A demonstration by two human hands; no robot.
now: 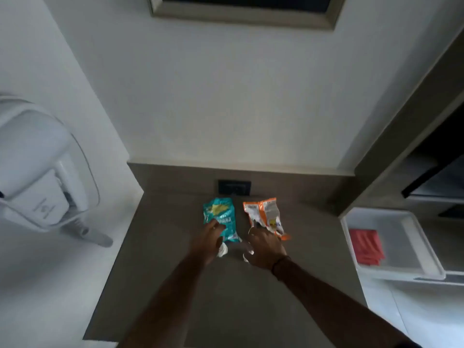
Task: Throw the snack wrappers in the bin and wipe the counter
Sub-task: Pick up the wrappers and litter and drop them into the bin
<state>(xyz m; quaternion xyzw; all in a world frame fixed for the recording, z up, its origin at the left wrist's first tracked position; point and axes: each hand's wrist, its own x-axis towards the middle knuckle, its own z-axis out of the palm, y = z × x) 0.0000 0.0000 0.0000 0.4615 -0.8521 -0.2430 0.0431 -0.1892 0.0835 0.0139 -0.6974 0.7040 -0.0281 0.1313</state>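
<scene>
The left hand is laid, fingers spread, on the teal wrapper; the right hand, fingers spread, on the orange wrapper.

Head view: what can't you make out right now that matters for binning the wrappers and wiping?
- Bin: none visible in the head view.
- Cloth: none identifiable; the red item in the white tray is blurred.
- Left hand on the teal wrapper: grip hidden beneath the hand.
- Right hand at the orange wrapper: fingertips blurred.
- White scraps: too small.
</scene>
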